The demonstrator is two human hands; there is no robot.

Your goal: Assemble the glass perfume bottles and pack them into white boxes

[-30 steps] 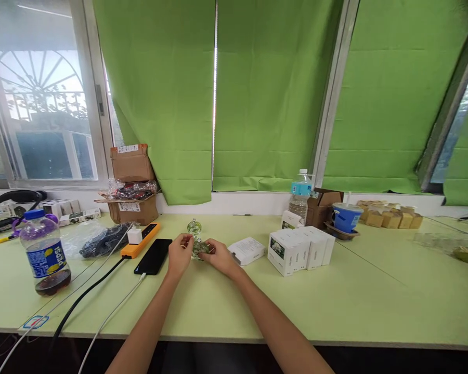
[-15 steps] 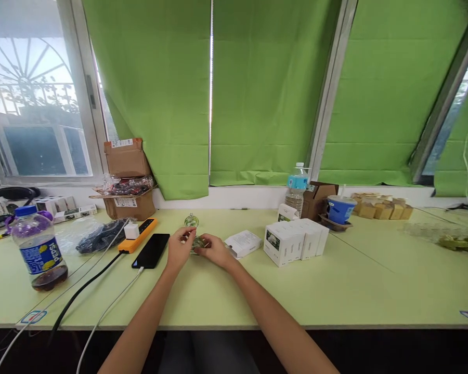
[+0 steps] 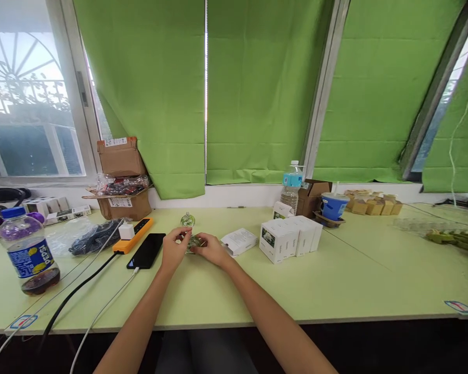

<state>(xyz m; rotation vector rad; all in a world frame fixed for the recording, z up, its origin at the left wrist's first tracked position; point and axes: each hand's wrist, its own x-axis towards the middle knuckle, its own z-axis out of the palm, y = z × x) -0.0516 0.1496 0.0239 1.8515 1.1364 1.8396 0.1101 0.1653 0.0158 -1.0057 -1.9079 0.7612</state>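
Observation:
A small clear container (image 3: 194,242) with a greenish tint sits low between my hands over the table, mostly covered by my fingers. My right hand (image 3: 212,249) grips its right side, thumb and fingers curled round it. My left hand (image 3: 174,246) is closed in a pinch at its left edge. What lies between those fingertips is too small to name. Just behind them stands a round clear disc-like piece (image 3: 187,220) with a small knob on top; I cannot tell whether it joins the container. An opened white carton (image 3: 239,242) lies right of my right hand.
Several white boxes (image 3: 290,239) stand in a row to the right. On the left are a black phone (image 3: 146,251) with a cable, an orange power strip (image 3: 134,236) and a Pepsi bottle (image 3: 30,254). Behind are a cardboard box (image 3: 125,205), a water bottle (image 3: 290,184) and a blue cup (image 3: 333,206).
The whole scene has shifted slightly left as my head turned a little right. Both hands keep nearly the same pose at the container.

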